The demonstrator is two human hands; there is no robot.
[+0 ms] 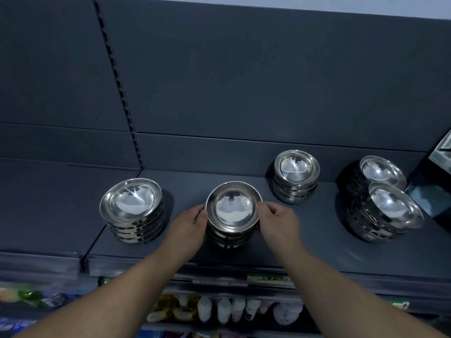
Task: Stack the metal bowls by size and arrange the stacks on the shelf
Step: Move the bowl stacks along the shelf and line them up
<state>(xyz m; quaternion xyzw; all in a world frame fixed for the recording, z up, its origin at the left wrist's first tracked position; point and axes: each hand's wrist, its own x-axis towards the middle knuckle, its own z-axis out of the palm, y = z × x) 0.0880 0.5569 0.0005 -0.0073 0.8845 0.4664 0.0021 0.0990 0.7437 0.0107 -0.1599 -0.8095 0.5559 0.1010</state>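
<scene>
Dark shelf (305, 240) carries five bowl stacks, and the left hand (188, 225) and right hand (278, 222) clasp the rim of the middle stack (233, 215), just right of the leftmost stack (133, 211), likely positioning it; next, presumably, comes aligning it with its neighbours.

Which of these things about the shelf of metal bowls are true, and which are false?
1. Both hands grip the middle stack. True: left hand and right hand hold its sides.
2. Five bowl stacks stand on the shelf. True.
3. The leftmost stack is being lifted. False: no hand touches it.
4. The bowls lie upside down. False: their hollows face up.
5. Bottles show on a lower shelf. True.
</scene>
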